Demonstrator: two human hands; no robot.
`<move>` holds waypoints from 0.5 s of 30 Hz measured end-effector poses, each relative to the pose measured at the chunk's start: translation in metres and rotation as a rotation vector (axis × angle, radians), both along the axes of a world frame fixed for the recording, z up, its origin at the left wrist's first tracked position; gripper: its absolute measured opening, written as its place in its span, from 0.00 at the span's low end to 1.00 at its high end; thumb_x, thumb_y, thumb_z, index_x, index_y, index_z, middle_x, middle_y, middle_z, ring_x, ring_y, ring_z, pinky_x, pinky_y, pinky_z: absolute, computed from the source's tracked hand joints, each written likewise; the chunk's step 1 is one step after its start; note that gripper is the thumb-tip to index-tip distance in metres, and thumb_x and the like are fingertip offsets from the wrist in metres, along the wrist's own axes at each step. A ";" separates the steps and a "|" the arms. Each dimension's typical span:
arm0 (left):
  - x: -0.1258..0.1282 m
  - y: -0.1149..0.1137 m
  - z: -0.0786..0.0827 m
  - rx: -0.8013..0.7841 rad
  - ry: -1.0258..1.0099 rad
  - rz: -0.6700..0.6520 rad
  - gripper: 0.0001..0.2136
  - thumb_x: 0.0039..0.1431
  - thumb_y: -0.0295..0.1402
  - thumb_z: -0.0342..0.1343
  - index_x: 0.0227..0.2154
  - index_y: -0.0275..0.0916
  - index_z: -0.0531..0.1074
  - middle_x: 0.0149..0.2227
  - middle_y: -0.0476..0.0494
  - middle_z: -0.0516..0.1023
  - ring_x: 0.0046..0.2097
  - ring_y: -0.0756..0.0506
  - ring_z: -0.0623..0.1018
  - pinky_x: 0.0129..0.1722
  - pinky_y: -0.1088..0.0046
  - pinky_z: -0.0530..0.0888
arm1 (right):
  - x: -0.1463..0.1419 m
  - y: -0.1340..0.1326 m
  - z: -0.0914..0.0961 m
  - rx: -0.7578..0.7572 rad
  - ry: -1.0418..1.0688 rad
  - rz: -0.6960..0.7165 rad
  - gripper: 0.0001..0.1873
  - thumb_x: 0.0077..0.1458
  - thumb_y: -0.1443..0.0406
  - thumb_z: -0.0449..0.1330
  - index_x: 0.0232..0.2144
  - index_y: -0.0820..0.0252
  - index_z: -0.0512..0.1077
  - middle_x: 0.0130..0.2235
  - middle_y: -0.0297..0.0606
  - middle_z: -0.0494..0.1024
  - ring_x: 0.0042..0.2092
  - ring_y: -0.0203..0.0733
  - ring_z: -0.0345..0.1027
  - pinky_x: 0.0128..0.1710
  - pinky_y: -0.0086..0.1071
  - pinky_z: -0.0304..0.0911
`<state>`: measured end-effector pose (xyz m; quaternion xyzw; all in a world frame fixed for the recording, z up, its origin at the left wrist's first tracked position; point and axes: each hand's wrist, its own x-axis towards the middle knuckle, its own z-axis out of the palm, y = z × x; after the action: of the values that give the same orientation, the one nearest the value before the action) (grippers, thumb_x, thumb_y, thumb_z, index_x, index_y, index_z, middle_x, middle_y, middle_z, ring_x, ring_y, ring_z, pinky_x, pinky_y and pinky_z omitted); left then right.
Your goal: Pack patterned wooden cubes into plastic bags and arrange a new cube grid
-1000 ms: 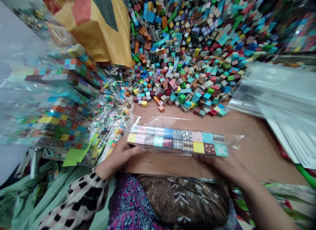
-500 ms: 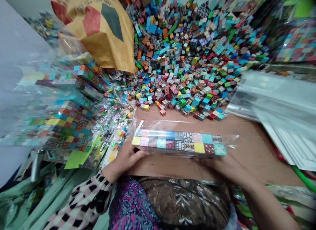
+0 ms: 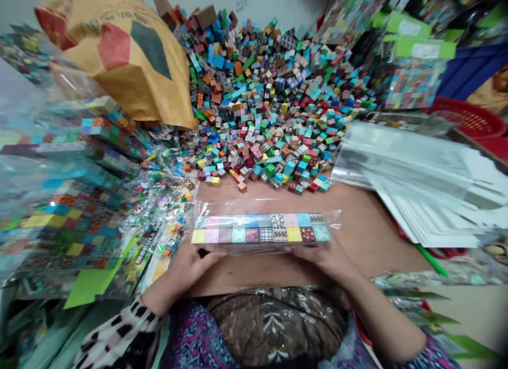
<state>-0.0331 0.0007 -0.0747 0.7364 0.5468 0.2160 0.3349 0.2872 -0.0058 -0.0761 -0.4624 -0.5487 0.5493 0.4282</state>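
Holding a clear plastic bag (image 3: 238, 206) low over the worktop (image 3: 369, 237), both hands on it! Inside: a slab of printed cubes (image 3: 260, 234), 2 rows, 10 across in the near row, far row looks the same, though glare makes it hard to be sure. L hand (image 3: 194, 266), black-and-white patterned sleeve (image 3: 119, 332) behind it, at the bag's L end, fingers (image 3: 214, 255) together and pressed to the underside. R hand (image 3: 321, 258) at the R end, fingers (image 3: 301, 252) together, tucked under too. Bag's nr the worktop's near edge, approx. mid-way across. Past it, 1 big heap of loose cubes (image 3: 254, 131) at the far edge, too many to count, w/ 1 stray orange cube (image 3: 242, 186) at its front. Far L corner: 1 yellow paper sack (image 3: 123, 57). L edge: stacks of bagged cube slabs (image 3: 67, 210). R side: pile of clear plastic sleeves (image 3: 413, 168), 1 red basket (image 3: 468, 118) beyond.
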 end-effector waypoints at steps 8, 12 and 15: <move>0.004 -0.001 0.005 -0.001 0.089 0.055 0.16 0.56 0.49 0.57 0.30 0.43 0.81 0.35 0.41 0.85 0.40 0.38 0.82 0.46 0.57 0.77 | 0.008 0.006 -0.022 0.051 -0.121 0.059 0.15 0.48 0.62 0.69 0.41 0.55 0.76 0.45 0.41 0.82 0.46 0.50 0.76 0.54 0.49 0.71; 0.006 0.000 0.010 -0.020 0.129 0.114 0.20 0.48 0.52 0.60 0.35 0.42 0.80 0.35 0.40 0.84 0.42 0.34 0.81 0.54 0.48 0.73 | 0.014 0.005 -0.014 0.095 -0.208 0.120 0.18 0.50 0.63 0.68 0.45 0.55 0.76 0.50 0.42 0.79 0.52 0.52 0.73 0.59 0.52 0.65; 0.009 0.002 0.017 -0.073 0.093 0.233 0.28 0.39 0.54 0.62 0.40 0.41 0.79 0.37 0.39 0.84 0.44 0.30 0.81 0.58 0.42 0.68 | 0.027 0.000 0.001 0.068 -0.208 0.121 0.37 0.45 0.61 0.72 0.57 0.53 0.68 0.59 0.44 0.73 0.59 0.55 0.67 0.62 0.52 0.61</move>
<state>-0.0244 0.0032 -0.0581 0.6645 0.6510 0.1990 0.3083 0.3144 -0.0061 -0.0755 -0.4681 -0.6356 0.5042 0.3504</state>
